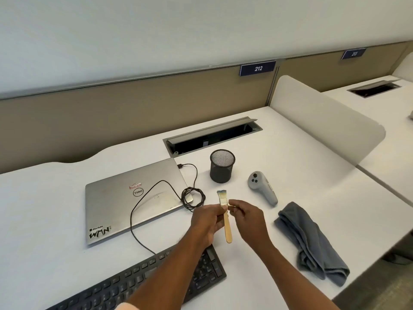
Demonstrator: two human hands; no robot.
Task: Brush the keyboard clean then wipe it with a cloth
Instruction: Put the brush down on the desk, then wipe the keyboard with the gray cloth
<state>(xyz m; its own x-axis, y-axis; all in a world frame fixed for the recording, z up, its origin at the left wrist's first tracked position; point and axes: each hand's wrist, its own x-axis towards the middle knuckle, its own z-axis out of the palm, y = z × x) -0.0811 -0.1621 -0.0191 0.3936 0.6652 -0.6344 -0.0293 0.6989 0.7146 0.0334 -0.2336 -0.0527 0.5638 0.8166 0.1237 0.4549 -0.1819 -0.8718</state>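
Brush pinched near its ferrule by left hand and right hand, bristles up, over the desk just beyond keyboard, cloth lying to the right; risk of a slip from so light a grip during any regrasp, and of snagging cable, with laptop, cup and controller near.

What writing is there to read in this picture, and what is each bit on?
"212": blue sign on the partition.
"213": second blue sign, further right, slightly blurred.
"DELL": logo on the laptop lid, seen upside down.
Black sticker on lid's near corner: stylised letters, unclear.
Red-and-white sticker: too small.
Keyboard keys: too blurred.
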